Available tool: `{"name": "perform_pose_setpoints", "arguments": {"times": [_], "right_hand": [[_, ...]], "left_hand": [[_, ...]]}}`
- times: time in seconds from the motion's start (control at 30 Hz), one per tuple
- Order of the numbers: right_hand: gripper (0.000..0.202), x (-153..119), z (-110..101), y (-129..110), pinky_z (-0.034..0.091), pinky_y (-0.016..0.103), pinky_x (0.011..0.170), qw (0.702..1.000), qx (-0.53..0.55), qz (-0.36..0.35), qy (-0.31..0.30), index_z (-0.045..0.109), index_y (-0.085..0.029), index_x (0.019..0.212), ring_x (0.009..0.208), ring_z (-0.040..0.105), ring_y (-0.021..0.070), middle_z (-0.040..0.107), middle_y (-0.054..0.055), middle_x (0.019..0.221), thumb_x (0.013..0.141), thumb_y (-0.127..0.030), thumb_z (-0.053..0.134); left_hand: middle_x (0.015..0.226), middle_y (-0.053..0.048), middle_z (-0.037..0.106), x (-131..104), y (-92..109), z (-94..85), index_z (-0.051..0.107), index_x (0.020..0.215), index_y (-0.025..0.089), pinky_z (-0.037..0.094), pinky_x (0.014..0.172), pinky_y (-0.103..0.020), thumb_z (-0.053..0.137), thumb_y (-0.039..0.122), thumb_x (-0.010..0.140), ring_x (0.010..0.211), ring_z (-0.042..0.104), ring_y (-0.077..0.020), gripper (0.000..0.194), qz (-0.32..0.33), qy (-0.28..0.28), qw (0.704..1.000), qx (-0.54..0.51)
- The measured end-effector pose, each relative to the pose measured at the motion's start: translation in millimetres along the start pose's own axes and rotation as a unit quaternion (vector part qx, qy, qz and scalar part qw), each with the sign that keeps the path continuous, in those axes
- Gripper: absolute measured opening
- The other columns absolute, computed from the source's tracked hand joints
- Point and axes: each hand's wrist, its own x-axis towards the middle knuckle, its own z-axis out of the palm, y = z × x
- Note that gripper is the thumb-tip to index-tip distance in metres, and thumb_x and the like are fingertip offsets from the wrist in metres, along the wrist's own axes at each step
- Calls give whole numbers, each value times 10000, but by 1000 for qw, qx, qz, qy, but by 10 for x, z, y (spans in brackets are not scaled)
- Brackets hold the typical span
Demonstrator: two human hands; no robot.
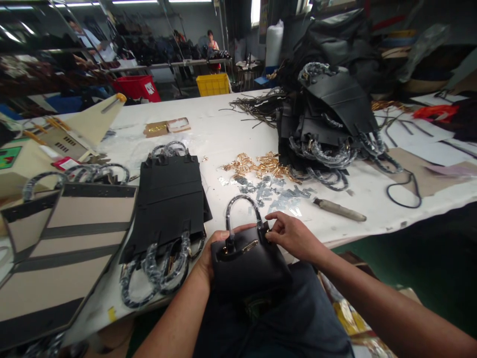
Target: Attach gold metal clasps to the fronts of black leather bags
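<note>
At the left end of the tabletop [223, 119], beige-lined panels [78, 243] are covering the front-left corner, their left side being cut off by the border of the view. To their right, a stack of black panels [169, 189] is extending to the front edge. Open surface is running from the stack's right side toward the back edge. The left hand [206, 258] is closing around the left side of a black bag [248, 271], which is sitting at the front edge, over the person's lap, handle upward. Gold fittings [270, 161] are lying loose beyond it, silver plates [278, 194] just in front of them. The right hand [292, 236] is half curling, thumb touching the bag at the right handle base. A black pile [335, 99] is occupying the back right area; a tool [337, 209] is lying near the front edge, bare surface showing around it. The left fingers are mostly hiding behind the bag. Whether the right hand is pinching any fitting cannot be told. The bag's lower edge is merging into dark clothing [313, 303].
</note>
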Motion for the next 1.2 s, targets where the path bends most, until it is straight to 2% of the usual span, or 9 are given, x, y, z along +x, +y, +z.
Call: {"name": "perform_pose_setpoints", "arguments": {"times": [0.17,0.27,0.33,0.43,0.57,0.67,0.83,1.0,1.2], "right_hand": [[465,-45,-31,-48,461,322,701,1000,15,0,-22,662,-220,1322,698,629,171,669,-59,731,861,-275,681],[458,-139,12,-27,462,318,715,1000,27,-8,12,665,-223,1302,712,631,172,682,-61,735,847,-257,699],[377,-213,80,7,459,315,713,998,41,-10,51,689,-226,1218,709,631,170,691,-58,738,841,-243,708],[161,-319,194,39,469,316,724,992,61,-21,109,734,-234,1012,731,653,175,713,-38,770,854,-257,726],[58,-480,265,20,479,332,806,978,43,-118,164,749,-260,943,809,675,188,737,-28,832,890,-241,738],[78,-624,270,26,470,340,801,961,13,-187,205,742,-263,968,811,665,193,737,-26,841,914,-208,729],[103,-804,279,137,482,340,779,948,-3,-220,229,743,-251,1010,803,669,198,740,-13,846,928,-190,724],[96,-881,258,179,485,340,779,949,-14,-217,227,745,-260,977,802,676,202,746,-8,845,930,-187,705],[135,-1003,274,197,566,364,756,949,-38,-224,219,758,-293,994,828,708,244,762,30,884,984,-290,624]], "left_hand": [[1063,-134,802,-66,-12,-18,628,1380,114,586,873,-386,639,436,757,935,759,-284,701,9,-1,1000,28],[1086,-151,803,-150,96,43,613,1407,126,588,835,-377,720,411,729,915,766,-286,744,9,5,994,112],[1159,-159,792,-209,233,141,639,1384,136,579,849,-356,790,358,704,935,764,-271,731,0,23,978,206],[1318,-150,740,-279,459,375,691,1315,144,529,994,-339,867,275,682,1144,710,-268,670,-18,53,933,356],[1306,-139,739,-337,600,721,654,1368,153,513,1017,-374,904,311,690,1165,686,-264,739,-57,69,890,448],[1264,-148,750,-375,547,905,664,1357,129,523,991,-388,893,363,705,1121,697,-271,730,-70,88,867,486],[1294,-122,748,-451,342,1023,667,1379,171,516,1034,-397,756,281,812,1197,676,-290,585,-94,77,842,525],[1433,-82,682,-515,197,1013,666,1393,238,486,1096,-389,693,170,820,1283,639,-273,577,-86,44,865,493],[1399,-140,693,-707,17,1163,676,1380,191,438,1150,-474,814,320,760,1283,629,-334,647,-40,44,888,457]]}}
